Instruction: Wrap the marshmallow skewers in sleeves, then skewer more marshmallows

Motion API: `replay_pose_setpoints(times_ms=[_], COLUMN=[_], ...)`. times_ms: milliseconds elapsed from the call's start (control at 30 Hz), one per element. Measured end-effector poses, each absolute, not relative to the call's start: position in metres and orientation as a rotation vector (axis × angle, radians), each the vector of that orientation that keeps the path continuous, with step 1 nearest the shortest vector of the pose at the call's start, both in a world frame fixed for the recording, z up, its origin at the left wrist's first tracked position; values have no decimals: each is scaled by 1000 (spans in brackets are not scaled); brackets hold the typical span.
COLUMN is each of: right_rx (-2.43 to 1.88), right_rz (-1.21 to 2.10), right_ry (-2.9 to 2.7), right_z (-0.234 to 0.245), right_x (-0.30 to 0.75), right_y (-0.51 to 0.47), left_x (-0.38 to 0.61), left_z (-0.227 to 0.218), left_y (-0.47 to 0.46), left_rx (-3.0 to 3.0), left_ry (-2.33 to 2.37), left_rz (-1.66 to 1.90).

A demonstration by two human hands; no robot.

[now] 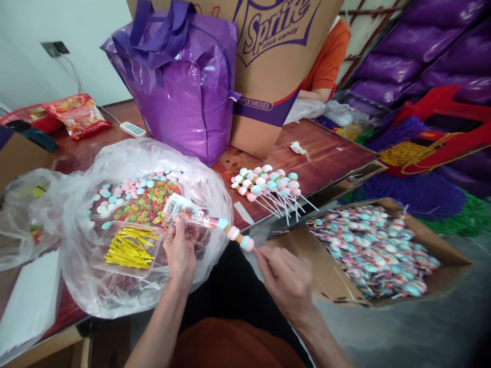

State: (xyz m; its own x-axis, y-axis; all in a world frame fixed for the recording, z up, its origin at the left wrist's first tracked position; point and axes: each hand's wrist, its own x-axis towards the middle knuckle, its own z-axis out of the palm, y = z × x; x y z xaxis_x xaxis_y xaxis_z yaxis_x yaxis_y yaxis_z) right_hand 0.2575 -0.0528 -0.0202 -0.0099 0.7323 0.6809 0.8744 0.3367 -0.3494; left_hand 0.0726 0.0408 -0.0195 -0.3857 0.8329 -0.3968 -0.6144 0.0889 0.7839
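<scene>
My left hand [180, 249] pinches a small clear wrapper [186, 212] with colourful print. In my right hand [287, 278] is the end of a marshmallow stick [233, 233], threaded with pink, white and blue pieces and coloured rings. The far tip of the marshmallow stick meets the wrapper's mouth; how far inside it lies I cannot tell. Behind my left hand, a clear tray [155, 258] holds yellow twist ties [132, 248]. Beyond it, fruit-coloured ring candies [148, 204] and pastel marshmallows [132, 189] lie on a large clear plastic bag [207, 189].
Several unwrapped marshmallow sticks [268, 183] are piled near the table edge. Below right, a cardboard box [333, 273] is full of wrapped ones. A purple bag [184, 97] and a tall printed carton [264, 76] stand behind. Another person's orange sleeve [330, 59] shows past the carton.
</scene>
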Motion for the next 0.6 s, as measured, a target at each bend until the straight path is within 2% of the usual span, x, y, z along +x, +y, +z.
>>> replay_pose_setpoints(times_ms=[367,600], right_rx=[-1387,-1402], right_rz=[-199,429], right_ry=[-1710,-1490], right_z=[-31,-29], right_x=[247,255], right_y=[-58,-51], left_x=[74,69], left_z=[-24,-25], left_y=[41,49], left_rx=[209,262], left_ry=[1183,1101], left_rz=[1639,1596])
